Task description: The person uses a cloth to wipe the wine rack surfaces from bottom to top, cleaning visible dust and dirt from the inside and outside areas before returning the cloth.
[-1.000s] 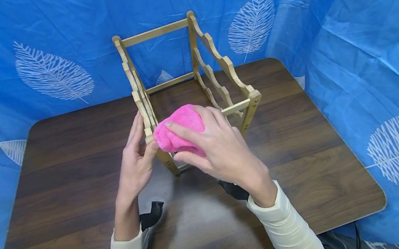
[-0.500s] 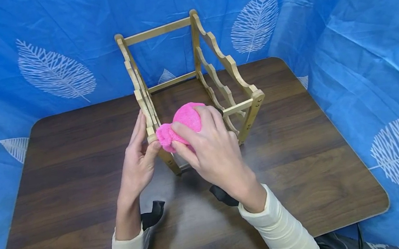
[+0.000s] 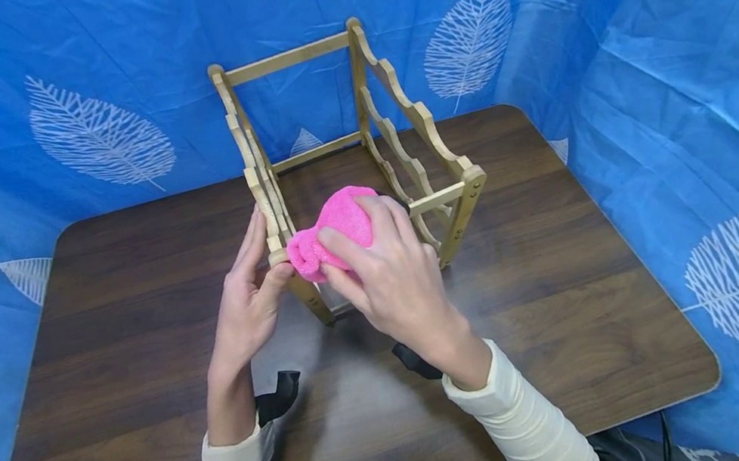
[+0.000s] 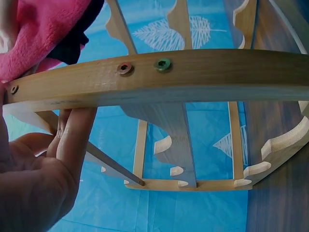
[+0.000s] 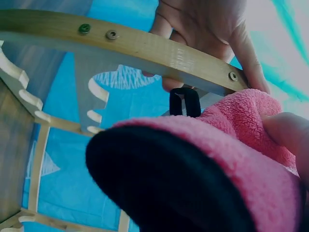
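Note:
A pale wooden wine rack (image 3: 428, 129) with scalloped rails stands upright on the table. My left hand (image 3: 244, 305) holds its near left corner, thumb at the post's top and fingers along the outer side. In the left wrist view the post (image 4: 203, 72) crosses the frame, with bolt heads showing. My right hand (image 3: 399, 280) grips a fuzzy pink cloth (image 3: 346, 218), bunched against that same corner from inside the rack. From the right wrist, the cloth shows a black underside (image 5: 154, 179) and a black loop (image 5: 185, 102). The cloth hides part of the front crossbar.
The brown wood-grain table (image 3: 114, 328) has rounded corners. Blue curtains (image 3: 134, 29) with white leaf prints hang behind the rack and at the sides. Black straps (image 3: 279, 397) sit at the wrists. Dark cables (image 3: 664, 433) lie beyond the front right edge.
My right hand has shifted slightly left and down, and the cloth has gone from a broad wad to a tighter bunch at the corner. The left hand keeps its place on the rack.

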Demonstrator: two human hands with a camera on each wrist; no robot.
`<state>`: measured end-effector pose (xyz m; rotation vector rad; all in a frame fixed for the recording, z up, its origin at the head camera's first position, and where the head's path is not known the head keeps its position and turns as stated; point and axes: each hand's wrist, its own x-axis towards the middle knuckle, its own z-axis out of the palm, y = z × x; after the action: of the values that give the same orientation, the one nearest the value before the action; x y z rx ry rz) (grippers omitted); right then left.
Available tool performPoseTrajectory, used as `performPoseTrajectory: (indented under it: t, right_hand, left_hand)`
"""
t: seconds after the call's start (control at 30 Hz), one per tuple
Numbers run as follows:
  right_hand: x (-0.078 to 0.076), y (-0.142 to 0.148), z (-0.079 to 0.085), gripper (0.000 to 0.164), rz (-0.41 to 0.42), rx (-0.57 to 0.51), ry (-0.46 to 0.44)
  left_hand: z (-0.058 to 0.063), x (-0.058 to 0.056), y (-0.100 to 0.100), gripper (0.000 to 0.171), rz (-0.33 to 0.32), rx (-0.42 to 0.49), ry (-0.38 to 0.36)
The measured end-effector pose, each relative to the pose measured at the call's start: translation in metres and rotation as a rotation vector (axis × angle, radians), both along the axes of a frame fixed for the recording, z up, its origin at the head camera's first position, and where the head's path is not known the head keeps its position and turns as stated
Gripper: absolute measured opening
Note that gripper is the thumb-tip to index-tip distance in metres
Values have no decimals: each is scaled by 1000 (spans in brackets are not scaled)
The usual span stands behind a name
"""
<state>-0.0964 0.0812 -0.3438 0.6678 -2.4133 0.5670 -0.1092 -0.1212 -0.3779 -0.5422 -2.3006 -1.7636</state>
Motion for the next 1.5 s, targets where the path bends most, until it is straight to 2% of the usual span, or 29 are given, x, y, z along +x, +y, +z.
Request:
performPoseTrajectory:
  t: [0.2,0.43,0.67,1.13,1.5]
  right_hand:
    - [-1,6,-1,25,-9,-15,22]
    - [-4,19,-3,27,-12,-63,-3]
    - [-11,35,-4,26,2,-42,4]
    - [-19,56,5,34,16,1,-90]
    - [-21,71,6,34,-19,-7,-126]
  left_hand:
    - [0,-2,0,75,-20,-6,3]
    - [-2,-1,0,75,-6,20,-2]
    - [-2,-2,-1,77,8,43,-27]
    - [-2,-1,-1,73,13,55,-48]
    - [-2,-2,-1,77,-4,78,-34]
